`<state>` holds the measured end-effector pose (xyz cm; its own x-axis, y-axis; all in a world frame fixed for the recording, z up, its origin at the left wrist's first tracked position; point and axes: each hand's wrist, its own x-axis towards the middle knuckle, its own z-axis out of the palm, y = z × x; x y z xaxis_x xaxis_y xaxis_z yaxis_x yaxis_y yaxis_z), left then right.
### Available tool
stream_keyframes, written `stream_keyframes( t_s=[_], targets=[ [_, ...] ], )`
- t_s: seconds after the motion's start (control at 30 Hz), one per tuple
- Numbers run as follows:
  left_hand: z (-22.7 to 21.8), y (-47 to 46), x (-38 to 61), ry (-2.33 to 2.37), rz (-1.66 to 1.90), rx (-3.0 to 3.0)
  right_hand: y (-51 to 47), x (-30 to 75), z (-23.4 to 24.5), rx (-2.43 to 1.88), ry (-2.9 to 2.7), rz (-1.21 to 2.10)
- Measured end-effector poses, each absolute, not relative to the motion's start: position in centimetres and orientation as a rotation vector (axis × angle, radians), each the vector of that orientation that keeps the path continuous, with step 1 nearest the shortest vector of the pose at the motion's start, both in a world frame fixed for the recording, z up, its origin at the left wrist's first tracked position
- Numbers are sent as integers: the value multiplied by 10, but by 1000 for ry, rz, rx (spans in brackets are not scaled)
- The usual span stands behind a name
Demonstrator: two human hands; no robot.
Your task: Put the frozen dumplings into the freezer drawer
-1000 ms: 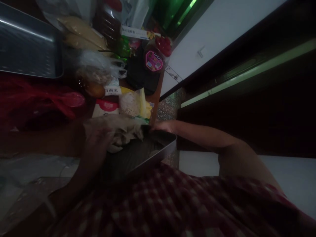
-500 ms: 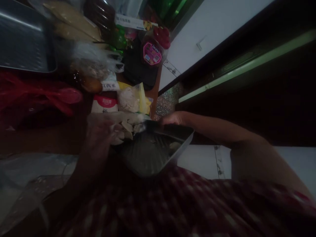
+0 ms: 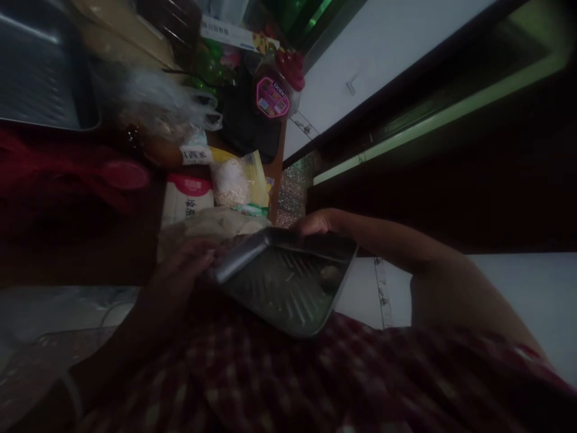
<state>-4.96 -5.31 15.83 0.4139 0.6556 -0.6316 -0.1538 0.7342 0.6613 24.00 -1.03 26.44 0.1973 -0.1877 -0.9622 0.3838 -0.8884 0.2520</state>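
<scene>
Dim light here, and the metal tray (image 3: 288,288) is up off the bench (image 3: 90,258), tilted and held close against the person's checked shirt (image 3: 315,379). The right hand (image 3: 315,222) grips the tray's far rim, fingers curled over the edge. The left hand (image 3: 184,270) sits at the tray's near-left corner, fingers bent against the rim; whether it truly clamps the metal or just rests there, the blur won't let me say. One small pale lump (image 3: 330,275) lies inside the tray toward its right side, on the ribbed floor. Just beyond the left hand, a crumpled pale plastic bag (image 3: 211,224) lies on the bench. Behind it stand a white packet with a red label (image 3: 187,195) and a clear bag of pale grains (image 3: 232,183). A second metal tray (image 3: 40,78) rests at far left.
</scene>
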Motion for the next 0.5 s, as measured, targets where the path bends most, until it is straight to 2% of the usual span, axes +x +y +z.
stream_keyframes(
  t_s=[0.2, 0.33, 0.5],
  targets=[
    [180, -44, -53, 1026, 535, 378, -27, 247, 264, 2007, 261, -1851],
    [199, -21, -56, 1028, 716, 301, -48, 272, 283, 2010, 443, -2006],
    [192, -7, -60, 996, 891, 283, -44, 295, 301, 2491, 830, -2021]
  ],
)
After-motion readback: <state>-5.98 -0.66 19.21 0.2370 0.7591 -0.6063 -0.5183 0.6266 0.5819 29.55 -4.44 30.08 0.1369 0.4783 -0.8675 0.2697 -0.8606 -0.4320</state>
